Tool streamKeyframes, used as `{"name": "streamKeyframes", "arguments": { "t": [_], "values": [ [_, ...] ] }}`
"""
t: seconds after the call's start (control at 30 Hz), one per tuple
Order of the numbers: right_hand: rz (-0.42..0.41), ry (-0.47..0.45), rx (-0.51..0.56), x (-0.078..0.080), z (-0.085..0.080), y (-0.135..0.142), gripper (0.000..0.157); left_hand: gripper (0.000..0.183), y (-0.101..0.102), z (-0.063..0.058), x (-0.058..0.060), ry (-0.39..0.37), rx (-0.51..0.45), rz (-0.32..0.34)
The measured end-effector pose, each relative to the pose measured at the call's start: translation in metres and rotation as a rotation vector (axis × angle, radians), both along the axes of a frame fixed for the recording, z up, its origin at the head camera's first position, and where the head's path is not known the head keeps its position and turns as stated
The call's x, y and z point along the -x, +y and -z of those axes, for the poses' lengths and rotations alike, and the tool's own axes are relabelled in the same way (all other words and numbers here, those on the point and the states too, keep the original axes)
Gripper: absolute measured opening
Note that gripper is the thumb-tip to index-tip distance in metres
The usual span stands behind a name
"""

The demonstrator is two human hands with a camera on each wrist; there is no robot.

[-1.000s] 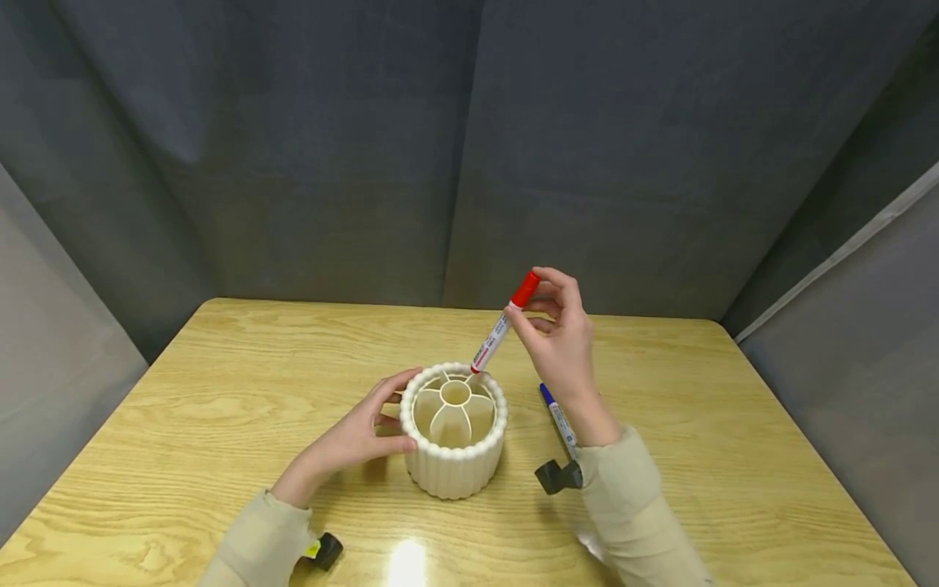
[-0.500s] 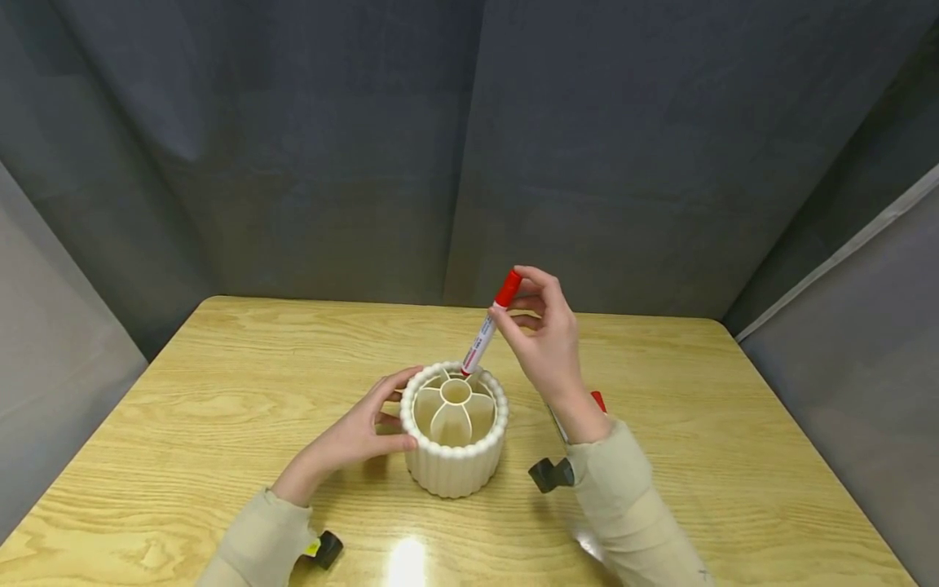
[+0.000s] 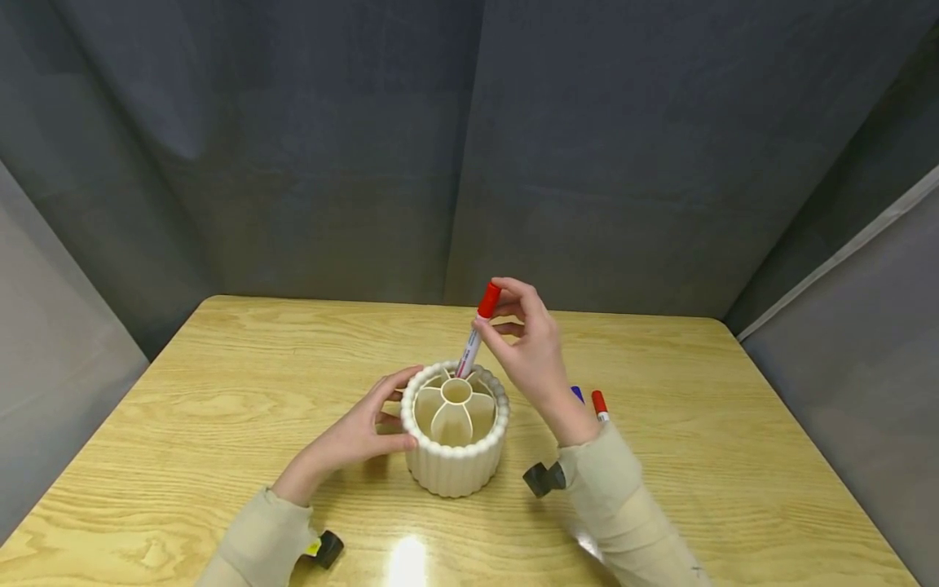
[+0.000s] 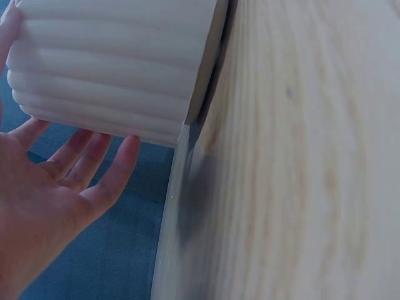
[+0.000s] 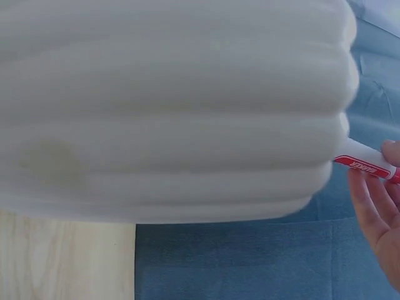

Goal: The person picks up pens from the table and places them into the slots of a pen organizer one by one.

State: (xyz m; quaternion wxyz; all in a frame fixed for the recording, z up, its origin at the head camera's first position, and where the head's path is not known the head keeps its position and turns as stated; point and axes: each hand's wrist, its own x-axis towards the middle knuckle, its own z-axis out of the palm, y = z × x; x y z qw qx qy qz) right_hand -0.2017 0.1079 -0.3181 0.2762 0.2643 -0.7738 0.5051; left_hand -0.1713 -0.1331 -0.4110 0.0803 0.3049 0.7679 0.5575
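A cream, ribbed pen holder (image 3: 453,477) with a beaded rim and petal-shaped compartments stands upright on the table. My left hand (image 3: 355,432) holds its left side, thumb at the front and fingers farther back. In the left wrist view, fingertips (image 4: 130,145) touch the ribbed wall. Between thumb and fingers, my right hand (image 3: 534,346) pinches a red-capped white marker (image 3: 469,350) near its cap. The marker leans, cap up and to the right, its lower end inside a back compartment. In the right wrist view, the holder's wall hides the lower end of the marker (image 5: 364,159).
Right of the holder, a second red-capped marker (image 3: 600,403) and a blue-capped marker (image 3: 577,394) lie on the wooden table (image 3: 220,408), partly hidden by the right wrist and sleeve. A dark curtain (image 3: 330,163) hangs behind the table.
My right hand has moved left and then down with the marker, whose lower end has gone from the rim into the holder. The left hand and holder stay put.
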Motion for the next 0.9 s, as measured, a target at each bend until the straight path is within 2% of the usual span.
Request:
{"name": "streamKeyframes", "arguments": {
  "t": [0.33, 0.9],
  "values": [
    [-0.043, -0.069, -0.03, -0.002, 0.011, -0.003, 0.05, 0.086, 0.0, 0.0, 0.0, -0.002, 0.021, -0.024],
    [-0.126, -0.101, -0.089, -0.003, 0.025, -0.004, 0.047, 0.084, 0.0, -0.001, -0.002, -0.016, 0.041, -0.031]
  ]
}}
